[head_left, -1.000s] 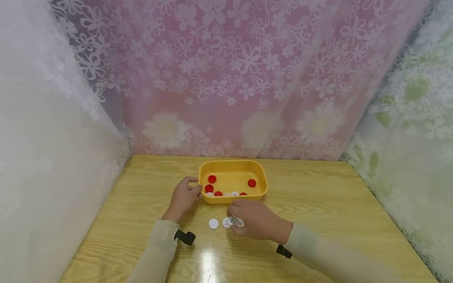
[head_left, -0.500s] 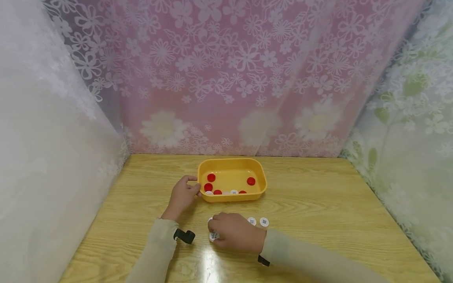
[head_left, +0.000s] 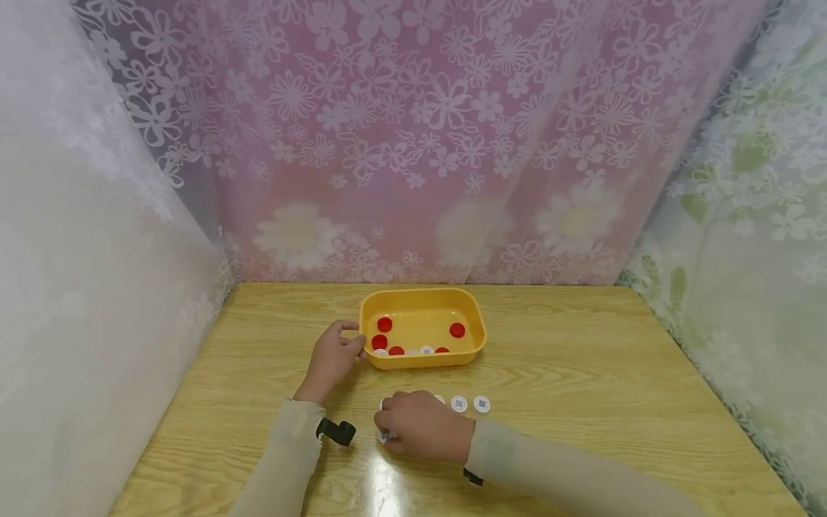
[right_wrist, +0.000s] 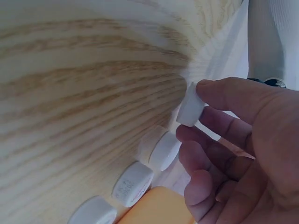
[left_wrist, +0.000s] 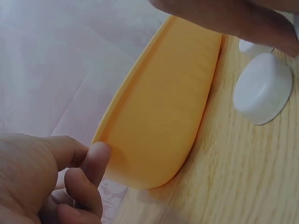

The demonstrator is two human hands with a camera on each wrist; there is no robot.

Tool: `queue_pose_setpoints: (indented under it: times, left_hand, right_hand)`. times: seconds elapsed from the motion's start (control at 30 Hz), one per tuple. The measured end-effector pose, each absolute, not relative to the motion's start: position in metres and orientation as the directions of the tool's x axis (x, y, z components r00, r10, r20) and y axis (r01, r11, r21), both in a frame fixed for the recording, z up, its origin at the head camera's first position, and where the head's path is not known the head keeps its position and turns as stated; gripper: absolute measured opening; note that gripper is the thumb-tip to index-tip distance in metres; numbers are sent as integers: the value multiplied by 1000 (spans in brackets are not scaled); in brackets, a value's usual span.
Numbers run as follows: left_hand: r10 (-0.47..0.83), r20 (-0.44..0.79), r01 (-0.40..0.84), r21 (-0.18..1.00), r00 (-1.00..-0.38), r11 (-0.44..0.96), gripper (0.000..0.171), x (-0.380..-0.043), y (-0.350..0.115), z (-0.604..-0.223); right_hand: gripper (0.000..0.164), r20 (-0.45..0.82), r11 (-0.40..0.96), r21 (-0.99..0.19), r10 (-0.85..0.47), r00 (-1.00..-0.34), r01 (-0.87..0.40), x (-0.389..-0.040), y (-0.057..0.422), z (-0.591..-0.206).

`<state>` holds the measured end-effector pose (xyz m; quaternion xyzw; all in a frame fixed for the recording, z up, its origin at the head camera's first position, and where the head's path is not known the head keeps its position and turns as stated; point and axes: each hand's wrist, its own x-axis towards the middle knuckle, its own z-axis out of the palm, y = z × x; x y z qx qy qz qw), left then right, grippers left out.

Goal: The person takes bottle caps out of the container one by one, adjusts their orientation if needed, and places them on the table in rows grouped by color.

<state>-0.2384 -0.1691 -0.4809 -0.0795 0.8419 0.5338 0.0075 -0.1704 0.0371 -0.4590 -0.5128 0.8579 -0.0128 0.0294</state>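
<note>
In the head view my left hand (head_left: 331,362) grips the left end of a yellow plastic tray (head_left: 423,361), its thumb and fingers at the rim. My right hand (head_left: 423,427) is low over the table in front of the tray. In the right wrist view it pinches a white bottle cap (right_wrist: 190,107) between thumb and fingers, tilted on edge. Just beyond it, more white bottle caps (head_left: 459,404) lie in a row, partly hidden by the hand. Red caps (head_left: 456,330) and some white ones (head_left: 426,350) lie inside the tray.
The wood-grain table (head_left: 568,445) meets a pink flowered curtain (head_left: 413,143) at the back. Pale fabric hangs along the left and right sides. Black wrist cameras (head_left: 337,432) are strapped to both sleeves.
My right hand has moved left and toward me, carrying the white bottle cap, and shows caps at the row's right end. My left hand stays on the tray.
</note>
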Motion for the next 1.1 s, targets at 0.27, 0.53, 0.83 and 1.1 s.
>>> queue_pose_setpoints:
  times: [0.27, 0.53, 0.83, 1.1]
  left_hand:
    - [-119, -97, -139, 899, -988, 416, 37, -239, -169, -481]
    - [-118, -86, -129, 893, -989, 431, 37, -239, -168, -482]
    - [-119, -95, -137, 895, -988, 425, 37, -240, -168, -482]
    - [-119, -106, -146, 900, -987, 410, 37, -239, -168, -481]
  right_hand:
    - [14, -59, 482, -49, -876, -479, -875, -171, 40, -463]
    - [14, -35, 504, -140, -863, -504, -852, -182, 51, -457]
    - [18, 19, 619, -184, -774, -632, -764, -210, 72, -415]
    - [24, 9, 709, -125, -699, -716, -694, -265, 86, -373]
